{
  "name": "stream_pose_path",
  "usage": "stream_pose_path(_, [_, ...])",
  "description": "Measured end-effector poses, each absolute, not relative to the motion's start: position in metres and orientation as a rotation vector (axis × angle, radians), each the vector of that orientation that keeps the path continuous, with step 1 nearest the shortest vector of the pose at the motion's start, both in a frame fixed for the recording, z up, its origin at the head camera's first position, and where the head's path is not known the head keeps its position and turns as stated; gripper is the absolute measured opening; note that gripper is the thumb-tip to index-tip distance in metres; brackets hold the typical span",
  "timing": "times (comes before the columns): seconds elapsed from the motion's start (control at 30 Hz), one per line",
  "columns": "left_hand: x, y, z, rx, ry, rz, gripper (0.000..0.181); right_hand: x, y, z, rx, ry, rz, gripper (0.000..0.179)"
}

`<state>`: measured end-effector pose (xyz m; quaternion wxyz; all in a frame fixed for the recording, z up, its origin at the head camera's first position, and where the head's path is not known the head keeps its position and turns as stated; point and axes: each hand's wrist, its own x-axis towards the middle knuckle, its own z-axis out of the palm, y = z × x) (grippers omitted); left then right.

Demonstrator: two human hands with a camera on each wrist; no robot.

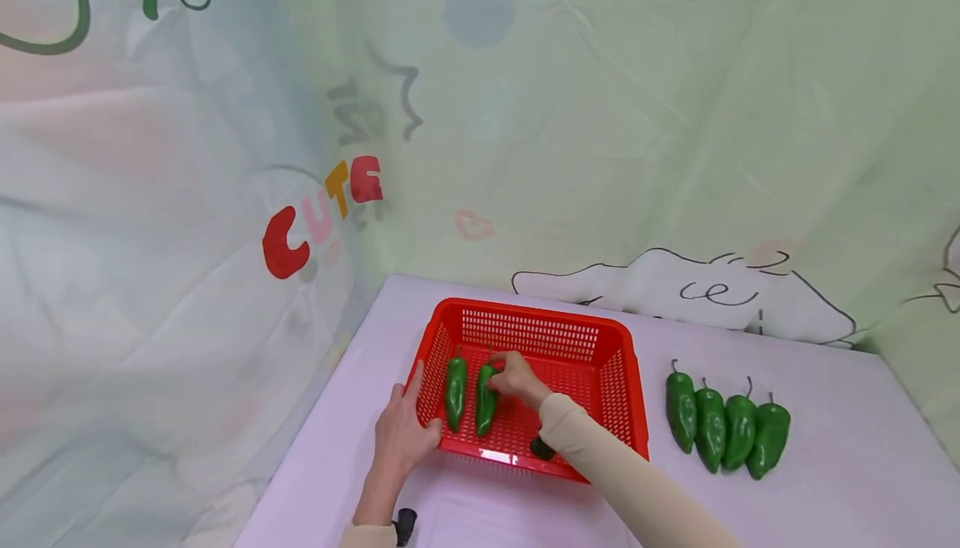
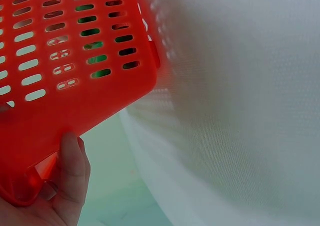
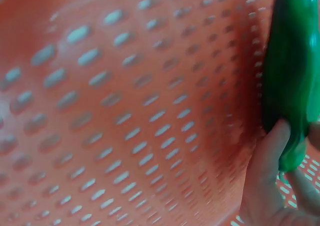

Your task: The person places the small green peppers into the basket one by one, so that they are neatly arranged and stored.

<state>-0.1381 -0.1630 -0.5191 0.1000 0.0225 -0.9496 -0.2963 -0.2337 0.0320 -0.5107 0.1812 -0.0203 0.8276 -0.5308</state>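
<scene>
R hand (image 1: 519, 379) pinches pepper (image 1: 486, 411); drape (image 1: 225, 314) reads "CUTE" (image 1: 339, 188).

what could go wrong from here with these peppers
The held pepper is pinched near its stem end by the right hand, so it might slip or swing into the neighbouring pepper. The left hand grips the edge of the red basket; a tug there could perhaps shift it and set both peppers rolling.

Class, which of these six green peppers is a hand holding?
The right pepper of the two inside the red basket: the right hand grips it near the stem, while no hand touches the other five.
</scene>
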Motion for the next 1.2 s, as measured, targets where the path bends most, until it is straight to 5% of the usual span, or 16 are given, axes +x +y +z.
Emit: stream_pose_path(1.2, [-0.137,-0.165,-0.523,0.027,-2.798,-0.87,0.088,-0.224,0.071,-0.465,-0.124,2.437,-1.387,0.045])
